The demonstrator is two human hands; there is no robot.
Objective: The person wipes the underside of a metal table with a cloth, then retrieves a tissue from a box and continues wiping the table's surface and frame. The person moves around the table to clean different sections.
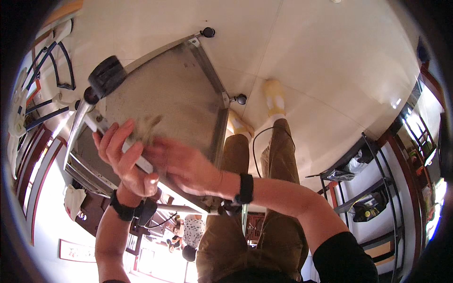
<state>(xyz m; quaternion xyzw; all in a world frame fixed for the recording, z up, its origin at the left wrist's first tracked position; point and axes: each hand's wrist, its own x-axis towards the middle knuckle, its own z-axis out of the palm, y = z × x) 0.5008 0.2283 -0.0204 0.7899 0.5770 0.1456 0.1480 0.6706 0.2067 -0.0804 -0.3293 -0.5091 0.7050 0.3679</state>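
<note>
A wheeled metal cart [170, 85] is tilted before me, its broad flat panel facing up and casters sticking out at its corners. My left hand [127, 159] lies over the cart's pale metal rail [143, 163], its fingers partly spread. Whether it grips the rail is unclear. Close beside it, motion blurs my right hand [191, 164] above the panel, with its fingers toward the left hand. A blurred brownish clump [147, 127] shows near the fingertips; I cannot tell which hand touches it. The nearest large black caster [107, 76] stands up beyond my left fingers.
My feet in yellow shoes [274, 95] stand on the pale floor [318, 70] right of the cart. A black cable [255, 148] loops by my legs. A black metal shelf rack [384, 184] holds bags at right. Dark-framed folding furniture [63, 67] is at left. People [193, 230] appear behind me.
</note>
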